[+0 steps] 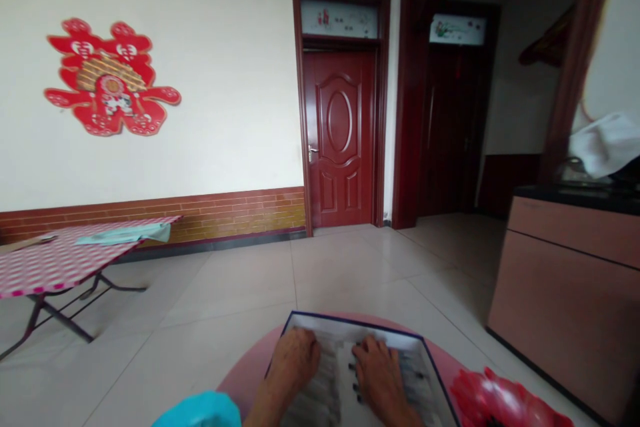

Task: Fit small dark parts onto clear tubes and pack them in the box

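Note:
A shallow box with white inner walls and a dark blue rim sits at the bottom middle. Inside it lie slim, clear-looking pieces, blurred, and a white strip with small black ends along it. My left hand is over the box's left part, its fingers curled down; what they hold, if anything, is hidden. Over the right part is my right hand, fingers bent and closed beside the black ends. I cannot make out what is between its fingertips.
The box rests on a round pink surface. A red shiny plastic bag is at the right, a bright blue thing at lower left. A checked folding table stands left, a brown cabinet right, a red door behind.

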The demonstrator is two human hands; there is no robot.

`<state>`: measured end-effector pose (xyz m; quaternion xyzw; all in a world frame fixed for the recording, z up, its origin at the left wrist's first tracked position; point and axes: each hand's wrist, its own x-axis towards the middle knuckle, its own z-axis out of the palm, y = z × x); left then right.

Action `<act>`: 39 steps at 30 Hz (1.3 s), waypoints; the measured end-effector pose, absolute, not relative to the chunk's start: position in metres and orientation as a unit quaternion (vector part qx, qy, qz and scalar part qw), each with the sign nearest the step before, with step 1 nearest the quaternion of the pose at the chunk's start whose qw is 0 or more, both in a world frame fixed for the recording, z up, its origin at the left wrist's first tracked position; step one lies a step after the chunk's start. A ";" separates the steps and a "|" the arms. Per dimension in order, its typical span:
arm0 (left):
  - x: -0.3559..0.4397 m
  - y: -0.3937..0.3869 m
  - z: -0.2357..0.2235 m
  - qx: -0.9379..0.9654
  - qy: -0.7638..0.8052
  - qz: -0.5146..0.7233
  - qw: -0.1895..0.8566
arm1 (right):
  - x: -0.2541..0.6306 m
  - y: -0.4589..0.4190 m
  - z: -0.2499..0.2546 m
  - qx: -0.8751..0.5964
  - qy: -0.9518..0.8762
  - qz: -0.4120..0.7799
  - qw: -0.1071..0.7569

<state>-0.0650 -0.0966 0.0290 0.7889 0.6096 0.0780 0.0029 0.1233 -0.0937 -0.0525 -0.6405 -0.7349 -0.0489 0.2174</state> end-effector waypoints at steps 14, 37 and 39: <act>-0.014 -0.068 -0.025 0.757 0.617 0.216 0.028 | 0.120 -0.089 -0.059 -0.665 -0.717 -0.041 0.206; -0.009 -0.062 -0.034 0.655 0.491 0.384 0.428 | 0.120 -0.084 -0.054 -0.580 -0.729 0.072 0.356; -0.007 -0.061 -0.034 0.635 0.463 0.381 0.487 | 0.123 -0.082 -0.052 -0.579 -0.728 0.080 0.359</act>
